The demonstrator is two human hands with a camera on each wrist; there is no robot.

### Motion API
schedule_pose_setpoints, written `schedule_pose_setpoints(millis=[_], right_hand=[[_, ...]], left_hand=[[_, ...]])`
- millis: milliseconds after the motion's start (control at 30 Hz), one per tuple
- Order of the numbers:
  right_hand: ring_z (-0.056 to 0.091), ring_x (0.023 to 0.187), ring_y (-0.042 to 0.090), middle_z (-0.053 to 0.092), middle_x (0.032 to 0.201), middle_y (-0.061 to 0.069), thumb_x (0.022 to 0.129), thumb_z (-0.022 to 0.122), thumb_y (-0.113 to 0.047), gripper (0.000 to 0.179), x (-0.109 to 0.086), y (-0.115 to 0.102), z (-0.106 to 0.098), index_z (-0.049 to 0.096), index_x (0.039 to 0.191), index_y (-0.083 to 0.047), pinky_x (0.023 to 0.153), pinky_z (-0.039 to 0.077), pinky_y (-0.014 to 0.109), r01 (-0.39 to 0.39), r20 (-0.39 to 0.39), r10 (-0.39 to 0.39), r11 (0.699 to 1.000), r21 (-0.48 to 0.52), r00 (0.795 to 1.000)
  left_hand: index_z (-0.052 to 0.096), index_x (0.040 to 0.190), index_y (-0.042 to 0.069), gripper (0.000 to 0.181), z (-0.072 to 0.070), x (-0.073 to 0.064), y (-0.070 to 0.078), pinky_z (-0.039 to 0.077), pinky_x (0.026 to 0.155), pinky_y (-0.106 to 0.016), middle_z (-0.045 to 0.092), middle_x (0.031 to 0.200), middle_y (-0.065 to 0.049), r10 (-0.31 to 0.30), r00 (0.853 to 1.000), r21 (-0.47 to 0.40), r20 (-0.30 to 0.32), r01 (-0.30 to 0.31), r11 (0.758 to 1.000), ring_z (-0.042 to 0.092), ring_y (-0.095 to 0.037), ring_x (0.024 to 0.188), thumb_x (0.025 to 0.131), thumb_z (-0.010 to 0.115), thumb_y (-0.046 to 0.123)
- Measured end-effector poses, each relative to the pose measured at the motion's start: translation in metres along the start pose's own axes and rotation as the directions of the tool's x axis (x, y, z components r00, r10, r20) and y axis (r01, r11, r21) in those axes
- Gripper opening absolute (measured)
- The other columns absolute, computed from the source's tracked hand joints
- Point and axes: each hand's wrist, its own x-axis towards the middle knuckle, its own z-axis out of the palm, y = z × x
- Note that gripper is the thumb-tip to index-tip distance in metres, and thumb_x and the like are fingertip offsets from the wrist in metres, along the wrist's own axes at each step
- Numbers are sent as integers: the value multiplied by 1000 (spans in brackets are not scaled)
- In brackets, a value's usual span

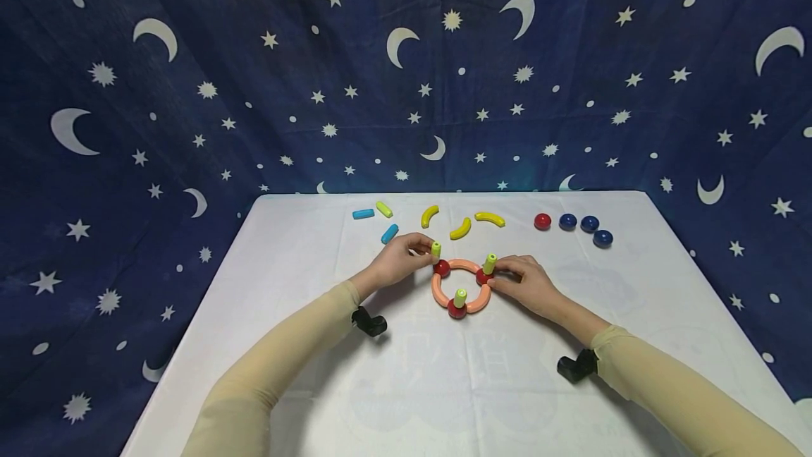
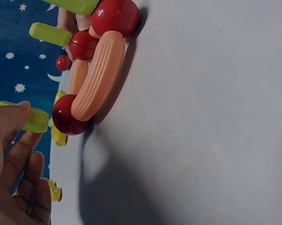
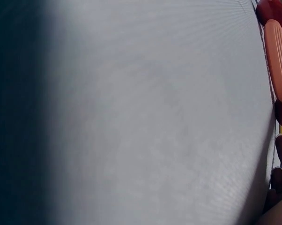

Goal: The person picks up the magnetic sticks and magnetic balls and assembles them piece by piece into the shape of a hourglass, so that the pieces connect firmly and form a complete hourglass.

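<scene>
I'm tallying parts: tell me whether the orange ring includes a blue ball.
No, all three balls in the orange ring are red; the blue balls lie apart, farther right.

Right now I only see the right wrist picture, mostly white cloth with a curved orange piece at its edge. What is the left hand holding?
Observer: The left hand pinches a green stick between thumb and finger, beside a red ball.
Visitor: And what shape does my orange piece belong to?
Observer: A ring: three curved orange pieces joined by three red balls.
Visitor: Any loose balls lying around?
Observer: Yes, towards the far right of the table, three dark blue balls lie near a loose red one.
</scene>
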Motion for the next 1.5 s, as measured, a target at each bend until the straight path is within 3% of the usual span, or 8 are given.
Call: schedule_pose_setpoints(millis=[933,1300,1500], right_hand=[[47,125,27,66,131,6,92,78,-40,43,0,0,0,72,126,-13,102,40,52,-2,-5,2,1000,6,1000],[47,125,28,66,130,7,92,78,-39,44,0,-3,-1,72,126,-12,102,40,53,-7,5,7,1000,20,1000],[47,125,27,66,130,6,92,78,-39,43,0,-2,-1,72,125,-13,103,40,53,-5,3,5,1000,25,1000]], left_hand=[[72,118,17,23,6,4,5,51,88,-34,72,103,10,12,1000,-30,29,-11,999,63,-10,100,98,72,26],[71,120,12,24,5,7,10,52,89,-33,71,107,5,25,1000,-48,10,-25,999,63,-11,101,97,73,21],[71,120,14,25,9,6,4,52,90,-34,70,109,5,9,1000,-36,27,-8,999,63,-12,102,97,73,25]])
